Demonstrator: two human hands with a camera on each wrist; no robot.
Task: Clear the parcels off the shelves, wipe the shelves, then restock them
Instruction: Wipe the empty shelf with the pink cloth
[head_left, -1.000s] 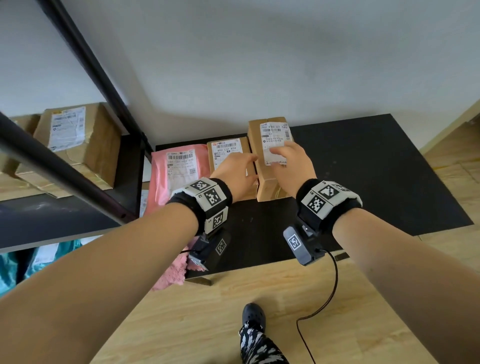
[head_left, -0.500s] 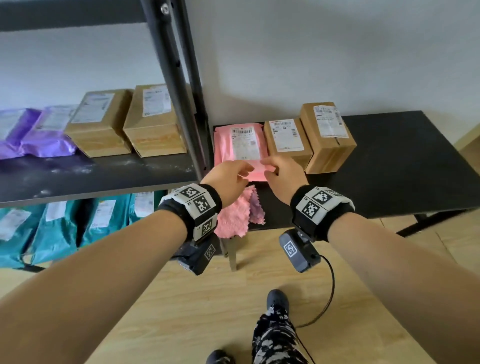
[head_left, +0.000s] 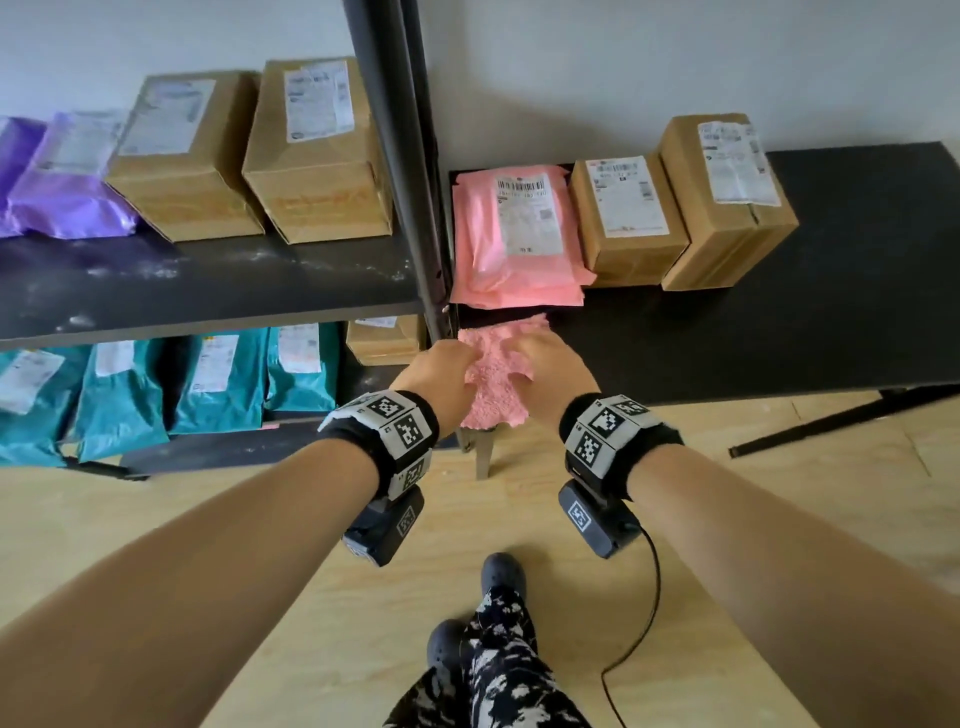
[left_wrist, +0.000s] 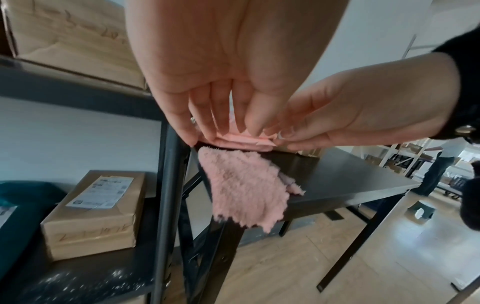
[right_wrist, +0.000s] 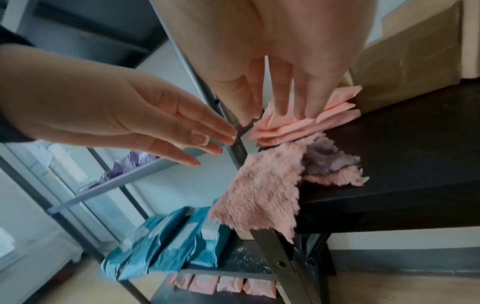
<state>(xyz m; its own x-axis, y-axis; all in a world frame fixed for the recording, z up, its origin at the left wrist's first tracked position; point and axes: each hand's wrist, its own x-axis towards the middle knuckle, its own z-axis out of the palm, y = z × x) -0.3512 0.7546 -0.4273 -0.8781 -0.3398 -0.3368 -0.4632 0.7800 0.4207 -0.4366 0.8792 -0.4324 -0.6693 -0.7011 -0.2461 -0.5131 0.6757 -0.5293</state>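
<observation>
Two flat-fingered hands, left (head_left: 441, 375) and right (head_left: 550, 369), reach over pink cloth (head_left: 496, 387) draping off table edge (head_left: 727, 384)

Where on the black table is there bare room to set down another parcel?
The black table is bare right of the rightmost cardboard box and along its front edge. The left end is crowded: pink mailers, a smaller cardboard box, and the pink cloth at the corner, where both hands hover.

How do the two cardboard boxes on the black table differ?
The left box is lower and sits square beside the pink mailers; the right box is taller and turned at an angle. The right box's label looks wrinkled, the left box's flat. Both are brown, labelled on top, standing on the black table.
</observation>
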